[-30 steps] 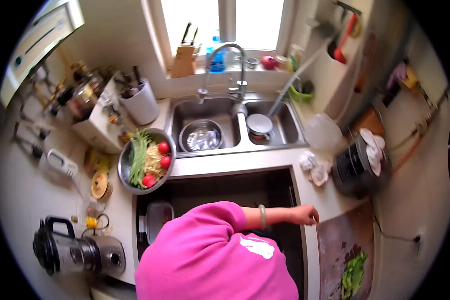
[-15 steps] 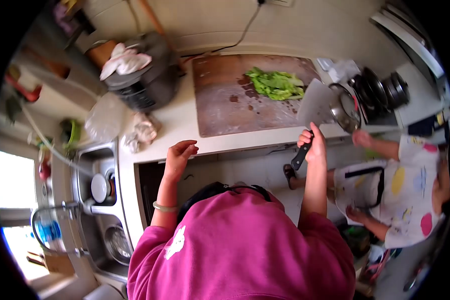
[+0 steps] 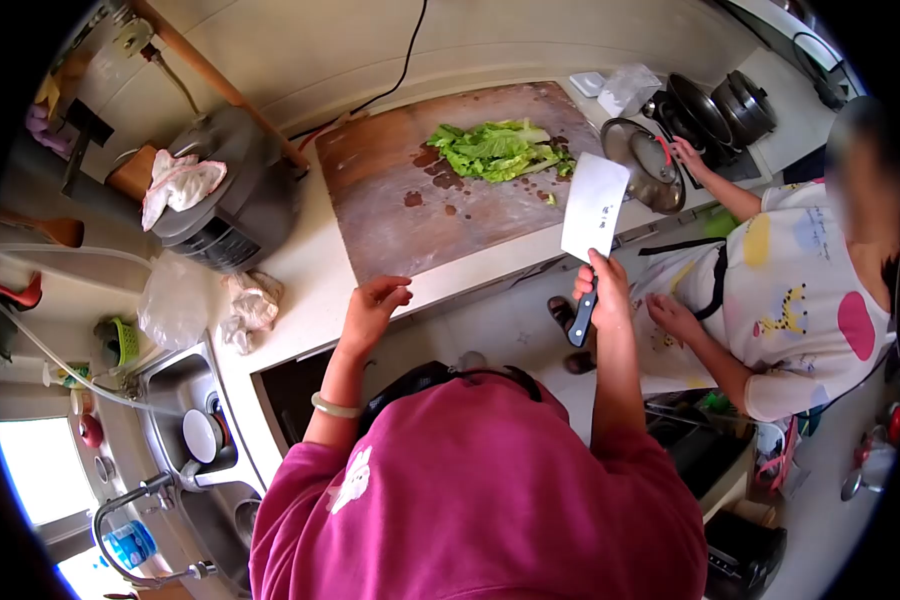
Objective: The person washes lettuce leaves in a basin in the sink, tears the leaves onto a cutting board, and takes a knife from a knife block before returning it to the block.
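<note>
My right hand (image 3: pixel 603 290) is wrapped round the black handle of a cleaver (image 3: pixel 595 210). Its broad blade points up and away from me, over the counter's front edge, near the right side of the wooden cutting board (image 3: pixel 370 210). My left hand (image 3: pixel 375 310) hovers at the counter edge in front of the board, empty, with its fingers loosely bent and apart. Green leafy lettuce (image 3: pixel 495 150) lies in a pile on the board, beyond both hands. Small wet patches and a few leaf scraps surround it.
To the right, a co-worker's hand (image 3: pixel 685 155) is at a glass pot lid (image 3: pixel 642 165), beside black pans (image 3: pixel 705 110). A grey cooker (image 3: pixel 235 190) with a cloth (image 3: pixel 182 185) on top stands left. Plastic bags (image 3: pixel 175 300) and a double sink (image 3: pixel 180 390) are nearer me.
My view has turned. The cleaver has swung from blurred and slanted to upright, its blade face showing. The co-worker's hand has moved forward to the lid. My left hand looks much the same.
</note>
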Demonstrator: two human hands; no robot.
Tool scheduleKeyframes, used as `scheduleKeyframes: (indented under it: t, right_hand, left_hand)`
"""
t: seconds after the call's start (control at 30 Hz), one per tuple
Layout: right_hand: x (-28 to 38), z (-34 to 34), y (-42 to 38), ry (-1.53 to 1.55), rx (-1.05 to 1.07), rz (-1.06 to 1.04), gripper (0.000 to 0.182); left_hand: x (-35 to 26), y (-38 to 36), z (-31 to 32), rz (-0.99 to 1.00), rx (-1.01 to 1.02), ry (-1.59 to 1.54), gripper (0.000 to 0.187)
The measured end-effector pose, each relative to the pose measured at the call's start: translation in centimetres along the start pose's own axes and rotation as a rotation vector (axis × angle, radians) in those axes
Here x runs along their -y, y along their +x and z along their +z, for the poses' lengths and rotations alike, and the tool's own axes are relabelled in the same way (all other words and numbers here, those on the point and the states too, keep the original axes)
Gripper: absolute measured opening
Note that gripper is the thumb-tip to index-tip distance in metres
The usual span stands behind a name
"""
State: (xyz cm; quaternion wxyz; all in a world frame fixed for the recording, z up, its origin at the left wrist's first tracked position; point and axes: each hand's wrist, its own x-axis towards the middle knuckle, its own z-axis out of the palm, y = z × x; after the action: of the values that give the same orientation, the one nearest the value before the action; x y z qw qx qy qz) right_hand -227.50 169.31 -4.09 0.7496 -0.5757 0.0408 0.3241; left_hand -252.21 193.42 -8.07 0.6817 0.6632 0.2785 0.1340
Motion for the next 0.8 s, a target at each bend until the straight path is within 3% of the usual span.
scheduleKeyframes:
  t: [0.27, 0.4, 0.5, 0.57, 0.6, 0.7, 0.8]
  right_hand:
    - [-2.5, -0.2, -0.5, -0.12, -0.028, -0.004, 0.014]
    - [-5.4, 0.6, -0.9, -0.412, 0.054, -0.165, 0.018]
    - [-8.5, 0.9, -0.1, -0.942, 0.136, -0.585, 0.019]
    - [-7.9, 3.6, -2.8, -1.104, 0.075, -0.622, 0.022]
    - [-7.3, 4.5, -3.7, -1.229, 0.131, -0.522, 0.028]
    - [-6.4, 6.9, -5.1, -1.382, 0.306, -0.516, 0.035]
    - [-7.4, 8.6, -5.4, -1.271, 0.435, -0.68, 0.033]
  left_hand:
    - [0.5, -1.4, -0.6, -0.021, -0.049, 0.035, 0.023]
    - [0.9, -2.4, -0.6, -0.022, -0.066, 0.012, 0.023]
    - [0.8, -3.4, -0.5, -0.03, -0.106, -0.004, 0.023]
    - [0.9, -4.2, -0.7, -0.02, -0.146, -0.019, 0.022]
    - [0.8, -4.7, -0.8, -0.021, -0.178, -0.01, 0.021]
    - [1.0, -6.6, -1.2, -0.038, -0.287, -0.047, 0.022]
    - [1.3, -8.8, -0.7, -0.056, -0.372, 0.003, 0.024]
